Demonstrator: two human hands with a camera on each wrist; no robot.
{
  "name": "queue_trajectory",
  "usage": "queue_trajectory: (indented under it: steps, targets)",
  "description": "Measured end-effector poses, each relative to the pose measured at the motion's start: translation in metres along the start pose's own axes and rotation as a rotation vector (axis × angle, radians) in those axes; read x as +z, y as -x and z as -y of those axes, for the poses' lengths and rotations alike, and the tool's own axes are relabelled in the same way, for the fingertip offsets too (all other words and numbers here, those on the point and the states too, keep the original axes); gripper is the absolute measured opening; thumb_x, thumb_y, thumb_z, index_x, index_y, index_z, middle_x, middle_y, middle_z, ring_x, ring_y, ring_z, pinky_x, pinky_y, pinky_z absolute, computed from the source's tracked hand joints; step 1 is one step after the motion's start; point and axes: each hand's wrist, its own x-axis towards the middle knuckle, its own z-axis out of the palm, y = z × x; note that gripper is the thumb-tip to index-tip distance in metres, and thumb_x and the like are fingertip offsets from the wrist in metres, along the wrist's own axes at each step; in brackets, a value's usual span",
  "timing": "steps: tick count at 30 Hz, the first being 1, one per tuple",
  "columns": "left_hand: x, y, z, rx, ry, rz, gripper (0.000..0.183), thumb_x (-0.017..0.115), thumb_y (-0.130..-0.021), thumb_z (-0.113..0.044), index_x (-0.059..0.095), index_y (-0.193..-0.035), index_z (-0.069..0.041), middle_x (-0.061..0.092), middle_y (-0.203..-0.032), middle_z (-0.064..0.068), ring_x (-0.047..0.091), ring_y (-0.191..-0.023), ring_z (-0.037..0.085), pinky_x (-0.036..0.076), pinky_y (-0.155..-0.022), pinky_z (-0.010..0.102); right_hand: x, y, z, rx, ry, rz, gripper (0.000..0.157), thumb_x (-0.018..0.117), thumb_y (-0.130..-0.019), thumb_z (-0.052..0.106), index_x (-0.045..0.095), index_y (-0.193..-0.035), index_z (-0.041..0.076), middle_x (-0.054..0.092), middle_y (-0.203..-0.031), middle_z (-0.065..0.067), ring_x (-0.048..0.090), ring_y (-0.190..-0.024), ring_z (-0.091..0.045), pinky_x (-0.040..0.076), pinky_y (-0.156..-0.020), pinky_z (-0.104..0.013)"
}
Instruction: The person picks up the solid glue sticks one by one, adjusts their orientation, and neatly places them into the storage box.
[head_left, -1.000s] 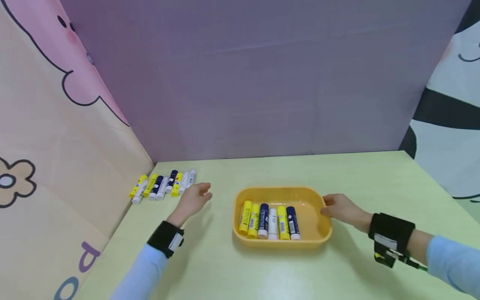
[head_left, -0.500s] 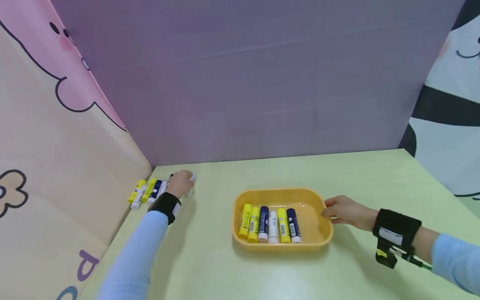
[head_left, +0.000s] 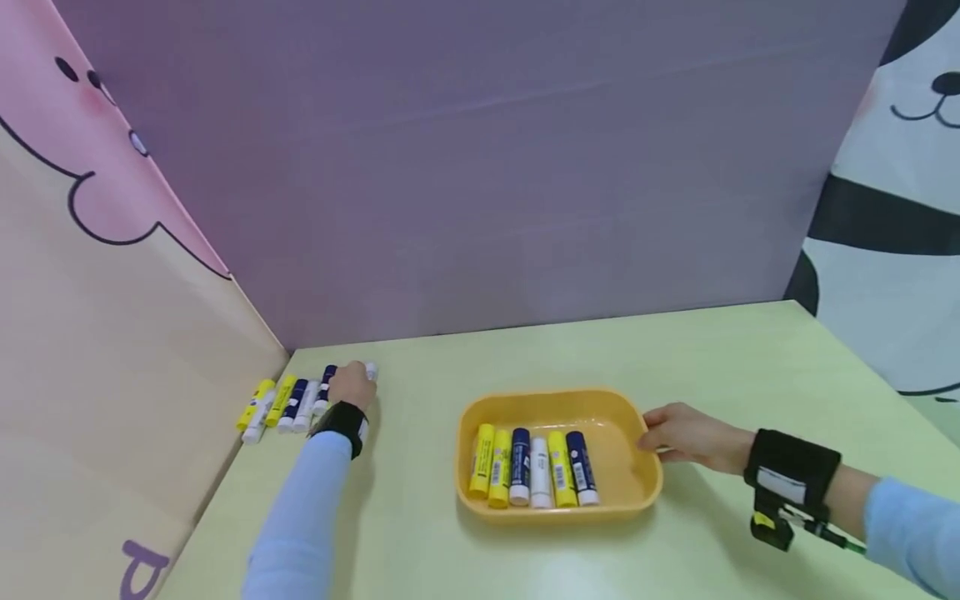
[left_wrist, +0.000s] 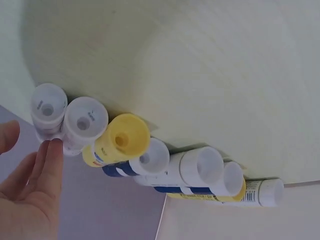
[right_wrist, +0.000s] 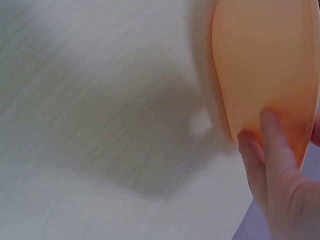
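My left hand [head_left: 352, 386] is over the row of glue sticks at the table's far left. In the left wrist view, its extended fingertips [left_wrist: 53, 150] touch the white glue sticks [left_wrist: 85, 120] at the row's end, and the thumb stands apart from them. Beside these lie a yellow glue stick [left_wrist: 125, 136] and several white, yellow and blue ones. My right hand [head_left: 693, 439] grips the right rim of a yellow-orange tray [head_left: 630, 492], thumb over the rim, fingers against the outer wall. Inside the tray, several yellow, blue and white glue sticks [head_left: 520, 467] lie side by side.
The pale green table [head_left: 420, 517] meets a purple-grey backdrop [head_left: 480, 167] behind. A printed panel [head_left: 97, 350] rises along the left edge, close to the glue sticks. Another panel with a panda [head_left: 885, 275] stands at the right.
My left hand has moved left and away from me onto the end of the glue stick row. The right hand keeps its grip on the tray. The head view has shifted slightly.
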Motion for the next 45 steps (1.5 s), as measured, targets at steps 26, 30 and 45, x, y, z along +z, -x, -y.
queue_trajectory:
  steps: [26, 30, 45]
  targets:
    - [0.012, -0.013, -0.006, -0.031, -0.023, 0.05, 0.031, 0.057, -0.081, -0.014, 0.058, -0.1, 0.011, 0.062, -0.097, 0.029, 0.059, -0.087, 0.04, 0.047, -0.077, 0.047, -0.002, 0.001, 0.003, 0.042, -0.113, 0.071, 0.055, 0.06, -0.087, 0.011, 0.038, -0.13, -0.014, 0.051, -0.126, -0.026, 0.059, -0.1, -0.025, 0.05, -0.086, -0.042]
    - [0.008, -0.012, -0.004, -0.032, -0.006, 0.065, 0.03, 0.058, -0.08, -0.013, 0.058, -0.098, 0.011, 0.062, -0.095, 0.029, 0.059, -0.085, 0.039, 0.047, -0.075, 0.046, -0.001, -0.001, 0.004, 0.039, -0.103, 0.08, 0.056, 0.06, -0.087, 0.012, 0.037, -0.131, -0.014, 0.051, -0.126, -0.026, 0.059, -0.097, -0.024, 0.05, -0.085, -0.042]
    - [-0.001, -0.008, -0.009, 0.042, -0.005, 0.034, 0.025, 0.062, -0.074, -0.019, 0.059, -0.08, 0.005, 0.062, -0.079, 0.021, 0.055, -0.07, 0.032, 0.046, -0.062, 0.041, -0.003, -0.003, -0.001, 0.022, -0.11, 0.086, 0.054, 0.058, -0.089, 0.013, 0.037, -0.132, -0.013, 0.051, -0.127, -0.025, 0.06, -0.1, -0.025, 0.05, -0.085, -0.041]
